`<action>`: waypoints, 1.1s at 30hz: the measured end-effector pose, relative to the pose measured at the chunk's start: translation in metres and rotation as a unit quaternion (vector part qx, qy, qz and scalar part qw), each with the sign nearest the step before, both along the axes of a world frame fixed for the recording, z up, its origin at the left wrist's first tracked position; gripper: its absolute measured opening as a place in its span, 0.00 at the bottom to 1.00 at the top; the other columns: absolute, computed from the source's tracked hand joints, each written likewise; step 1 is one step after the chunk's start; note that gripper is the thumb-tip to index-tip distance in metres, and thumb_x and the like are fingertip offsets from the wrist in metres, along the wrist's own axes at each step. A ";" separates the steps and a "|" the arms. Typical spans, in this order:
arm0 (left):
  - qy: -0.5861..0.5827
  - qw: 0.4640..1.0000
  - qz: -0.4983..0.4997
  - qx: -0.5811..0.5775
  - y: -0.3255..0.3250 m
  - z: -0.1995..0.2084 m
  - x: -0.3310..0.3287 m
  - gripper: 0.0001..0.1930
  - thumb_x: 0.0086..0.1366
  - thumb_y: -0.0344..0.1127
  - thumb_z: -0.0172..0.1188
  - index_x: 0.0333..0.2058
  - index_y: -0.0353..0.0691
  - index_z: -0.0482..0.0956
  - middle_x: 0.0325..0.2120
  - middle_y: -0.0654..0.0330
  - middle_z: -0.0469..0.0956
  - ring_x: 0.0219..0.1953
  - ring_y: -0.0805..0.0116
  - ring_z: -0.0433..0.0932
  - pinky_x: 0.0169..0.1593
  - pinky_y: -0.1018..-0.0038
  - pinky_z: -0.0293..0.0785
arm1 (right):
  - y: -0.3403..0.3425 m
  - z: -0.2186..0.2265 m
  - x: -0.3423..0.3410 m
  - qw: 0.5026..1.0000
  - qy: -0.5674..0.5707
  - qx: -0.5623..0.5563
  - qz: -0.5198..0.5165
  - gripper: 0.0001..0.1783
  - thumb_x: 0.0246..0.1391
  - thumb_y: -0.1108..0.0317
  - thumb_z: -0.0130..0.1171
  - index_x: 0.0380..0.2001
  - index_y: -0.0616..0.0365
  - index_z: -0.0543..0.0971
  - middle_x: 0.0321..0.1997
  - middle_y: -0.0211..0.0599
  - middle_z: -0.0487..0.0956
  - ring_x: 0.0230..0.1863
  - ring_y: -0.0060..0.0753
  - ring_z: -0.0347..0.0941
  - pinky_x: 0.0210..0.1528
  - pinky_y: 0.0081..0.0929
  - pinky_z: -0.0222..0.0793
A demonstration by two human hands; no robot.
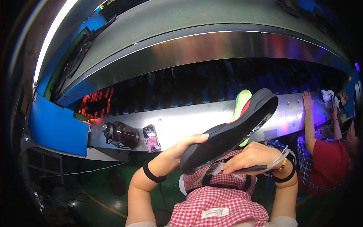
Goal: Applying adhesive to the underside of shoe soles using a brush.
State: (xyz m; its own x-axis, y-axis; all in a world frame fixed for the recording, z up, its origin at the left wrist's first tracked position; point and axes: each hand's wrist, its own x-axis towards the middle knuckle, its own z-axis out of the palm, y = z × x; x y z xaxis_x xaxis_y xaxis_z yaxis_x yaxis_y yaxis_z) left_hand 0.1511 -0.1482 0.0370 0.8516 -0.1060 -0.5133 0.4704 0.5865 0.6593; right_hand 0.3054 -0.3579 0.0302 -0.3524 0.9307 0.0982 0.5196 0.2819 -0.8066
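Observation:
My left hand (189,142) grips a black shoe sole (230,130) near its lower left end, with the thumb along its edge. The sole is tilted up to the right, and a shiny, wet-looking strip runs along its lower side. My right hand (254,156) is closed around a brush (216,168) with pale bristles and a dark handle. The bristles are close under the sole's lower end; whether they touch it I cannot tell. A lime-yellow and red piece, apparently another sole (241,103), lies partly hidden behind the black one.
A dark drinking bottle (123,135) and a phone (151,138) lie on the metal ledge (181,125). Beyond it runs a green conveyor belt (170,22) with a steel side. To the right, a co-worker in a red top (328,162) has hands at the ledge beside a white item (327,95).

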 end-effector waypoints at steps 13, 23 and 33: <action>-0.004 0.998 -0.053 0.018 0.009 0.000 -0.009 0.32 0.64 0.51 0.54 0.60 0.35 0.65 0.49 0.50 0.75 0.46 0.66 0.77 0.51 0.73 0.73 | -0.006 0.021 0.006 0.995 -0.065 0.024 -0.078 0.16 0.50 0.73 0.52 0.43 0.52 0.80 0.52 0.30 0.79 0.48 0.36 0.78 0.41 0.28 0.76; -0.020 0.995 -0.079 0.055 0.020 -0.004 -0.020 0.35 0.63 0.51 0.54 0.61 0.31 0.63 0.53 0.49 0.72 0.50 0.66 0.74 0.53 0.74 0.70 | -0.012 0.023 0.013 0.979 -0.168 0.026 -0.113 0.17 0.46 0.74 0.58 0.42 0.48 0.81 0.48 0.29 0.81 0.41 0.36 0.80 0.35 0.30 0.76; 0.025 0.993 -0.001 0.115 0.018 0.013 -0.034 0.35 0.61 0.51 0.57 0.59 0.30 0.65 0.50 0.50 0.74 0.48 0.69 0.74 0.51 0.76 0.71 | -0.019 0.018 0.023 0.974 -0.183 0.007 -0.131 0.16 0.48 0.71 0.55 0.43 0.49 0.81 0.49 0.32 0.81 0.46 0.40 0.79 0.42 0.29 0.76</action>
State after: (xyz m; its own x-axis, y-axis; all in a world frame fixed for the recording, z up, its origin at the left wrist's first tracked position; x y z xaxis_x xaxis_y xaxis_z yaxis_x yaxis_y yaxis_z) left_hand 0.1169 -0.1304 0.0497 0.8248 0.0170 -0.5652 0.5067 0.4216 0.7520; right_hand 0.3286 -0.3770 0.0481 -0.1177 0.9927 0.0249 0.8269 0.1119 -0.5511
